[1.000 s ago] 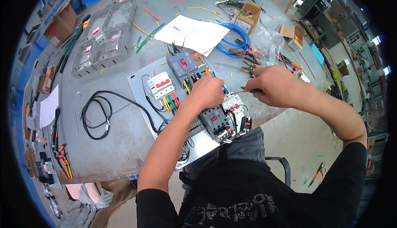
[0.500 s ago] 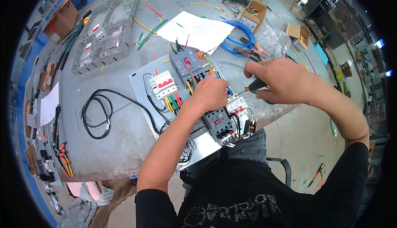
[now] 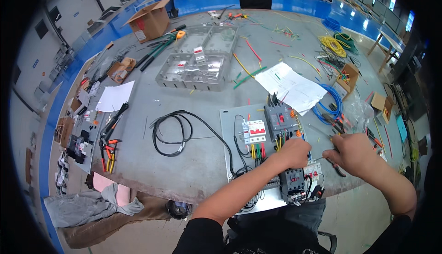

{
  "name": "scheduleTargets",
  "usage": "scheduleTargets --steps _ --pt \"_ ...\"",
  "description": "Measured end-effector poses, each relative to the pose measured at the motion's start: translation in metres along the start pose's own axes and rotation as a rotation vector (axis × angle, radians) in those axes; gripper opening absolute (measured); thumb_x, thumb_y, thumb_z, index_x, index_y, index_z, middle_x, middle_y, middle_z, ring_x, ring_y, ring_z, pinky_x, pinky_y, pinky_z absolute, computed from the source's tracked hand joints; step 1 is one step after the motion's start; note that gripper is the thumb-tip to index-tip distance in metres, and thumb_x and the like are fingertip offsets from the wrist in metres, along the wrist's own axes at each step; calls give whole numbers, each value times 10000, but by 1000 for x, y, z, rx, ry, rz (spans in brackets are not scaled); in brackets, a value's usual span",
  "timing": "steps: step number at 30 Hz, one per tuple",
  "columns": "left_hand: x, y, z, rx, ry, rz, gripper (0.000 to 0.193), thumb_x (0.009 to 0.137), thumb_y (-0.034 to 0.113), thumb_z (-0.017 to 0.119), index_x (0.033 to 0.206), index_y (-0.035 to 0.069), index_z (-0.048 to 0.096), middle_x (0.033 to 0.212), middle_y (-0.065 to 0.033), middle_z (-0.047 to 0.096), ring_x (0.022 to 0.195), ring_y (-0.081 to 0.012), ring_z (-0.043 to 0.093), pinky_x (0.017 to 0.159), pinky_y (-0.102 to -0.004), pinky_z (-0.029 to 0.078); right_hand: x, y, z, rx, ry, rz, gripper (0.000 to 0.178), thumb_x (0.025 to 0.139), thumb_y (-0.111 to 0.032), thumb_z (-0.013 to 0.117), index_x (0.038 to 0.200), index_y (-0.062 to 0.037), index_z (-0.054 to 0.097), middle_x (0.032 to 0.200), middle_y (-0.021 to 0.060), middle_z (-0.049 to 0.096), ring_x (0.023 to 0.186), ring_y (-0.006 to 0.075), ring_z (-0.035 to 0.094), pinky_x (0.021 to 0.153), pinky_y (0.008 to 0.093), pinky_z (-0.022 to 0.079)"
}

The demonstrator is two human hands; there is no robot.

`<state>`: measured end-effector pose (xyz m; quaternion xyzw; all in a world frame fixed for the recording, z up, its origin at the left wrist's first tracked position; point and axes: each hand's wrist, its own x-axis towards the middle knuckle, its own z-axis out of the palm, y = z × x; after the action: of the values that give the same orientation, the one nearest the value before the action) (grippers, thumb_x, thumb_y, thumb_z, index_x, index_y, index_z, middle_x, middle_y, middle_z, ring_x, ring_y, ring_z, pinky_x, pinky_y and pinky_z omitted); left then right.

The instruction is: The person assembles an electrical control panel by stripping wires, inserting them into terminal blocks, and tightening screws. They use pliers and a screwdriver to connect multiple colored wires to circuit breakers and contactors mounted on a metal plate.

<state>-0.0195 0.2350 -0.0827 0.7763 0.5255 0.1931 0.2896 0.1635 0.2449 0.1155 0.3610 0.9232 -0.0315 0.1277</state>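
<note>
My left hand (image 3: 297, 153) is closed over the right half of a metal mounting plate (image 3: 224, 120), fingers bunched beside thin blue wires; whatever they pinch is hidden. Just right of the plate, my right hand (image 3: 357, 155) is wrapped round a screwdriver (image 3: 318, 158). Its thin shaft points left toward my left hand, and the handle is mostly covered. Above my left hand is a large grey circuit breaker (image 3: 281, 119) with a red switch. A white breaker with red levers (image 3: 256, 131) sits left of it. Below my hands are a dark contactor (image 3: 293, 182) and a small white breaker (image 3: 313, 171).
Looped black cable (image 3: 172, 150) runs to the plate. Clear plastic enclosures (image 3: 193, 65), paper sheets (image 3: 294, 88) and a blue wire coil (image 3: 340, 102) lie farther back. Pliers (image 3: 340, 169) lie under my right hand. Orange-handled tools (image 3: 109, 150) rest at left.
The view has swung up and left, so the table and plate appear farther right and lower. Both hands stay over the same part of the plate; the screwdriver handle is now more covered.
</note>
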Motion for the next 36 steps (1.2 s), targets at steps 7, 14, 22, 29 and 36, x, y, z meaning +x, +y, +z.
scheduleTargets --steps 7,14,22,29,36 --pt "2 1 -4 24 -36 -16 261 822 96 657 1041 30 782 1016 -252 758 1044 -447 723 925 -537 566 -1 7 3 -53 28 -99 386 883 -372 835 1070 -87 653 954 152 744 901 373 734 730 498 567" --pt "1 -1 -1 3 -36 -22 255 822 95 660 1037 26 777 1032 -253 755 1059 -450 716 934 -537 560 1 5 -4 -63 43 -187 373 896 -367 826 1081 -87 664 903 156 744 889 381 740 744 492 571" --pt "-3 2 -7 5 -39 -4 220 820 97 660 993 8 763 1005 -263 746 1051 -457 716 918 -543 555 3 3 -13 -4 19 -127 418 876 -387 837 1077 -69 655 817 158 726 832 393 732 748 501 565" --pt "-2 3 -4 4 -29 -12 312 830 78 631 1096 32 787 1046 -266 751 1081 -453 714 935 -540 557 1 7 -5 -17 96 -124 433 870 -409 840 1069 -75 650 774 144 713 824 408 724 799 500 556" --pt "3 1 -6 33 -71 -13 388 834 65 618 1182 48 789 1107 -257 758 1112 -436 713 967 -524 558 6 14 5 -95 7 -39 420 868 -410 840 1057 -79 663 838 155 730 862 417 731 889 526 543"
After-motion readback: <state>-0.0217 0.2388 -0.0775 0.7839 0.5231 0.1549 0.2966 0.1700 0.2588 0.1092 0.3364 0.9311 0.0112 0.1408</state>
